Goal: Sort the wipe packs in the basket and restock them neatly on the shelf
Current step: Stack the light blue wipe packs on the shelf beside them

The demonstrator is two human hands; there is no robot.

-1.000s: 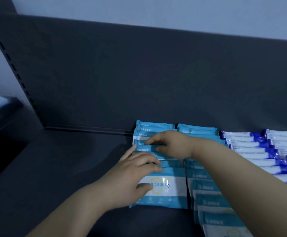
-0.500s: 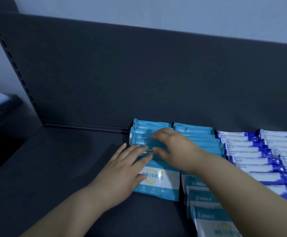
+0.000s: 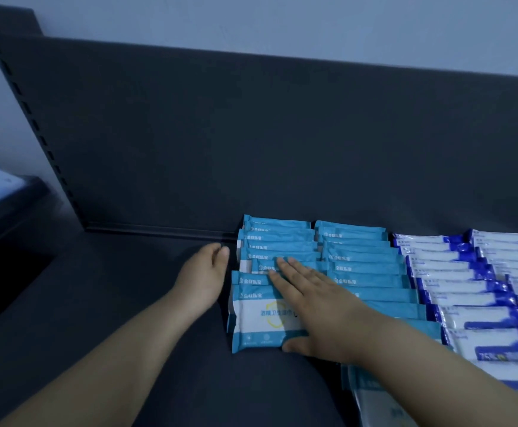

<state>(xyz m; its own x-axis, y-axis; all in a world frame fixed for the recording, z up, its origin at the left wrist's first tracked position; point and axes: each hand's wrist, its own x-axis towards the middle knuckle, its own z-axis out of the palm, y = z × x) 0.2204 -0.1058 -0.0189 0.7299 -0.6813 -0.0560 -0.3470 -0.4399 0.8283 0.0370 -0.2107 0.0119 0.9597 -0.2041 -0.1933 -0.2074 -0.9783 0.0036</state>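
A dark shelf [image 3: 103, 303] ran back to an upright back panel [image 3: 251, 134] under a pale wall [image 3: 282, 23]. Teal wipe packs [image 3: 282, 241] lay in two overlapping rows from the back edge forward, with blue-and-white packs [image 3: 455, 272] toward the right edge. The right hand [image 3: 316, 309] lay flat, fingers straight, on the left teal row. The left hand [image 3: 203, 275] rested just beside that row, fingers seemingly straight, with dark shelf surface stretching to its left.

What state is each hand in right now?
Left hand: open, holding nothing, beside the teal packs.
Right hand: open, flat on those packs.
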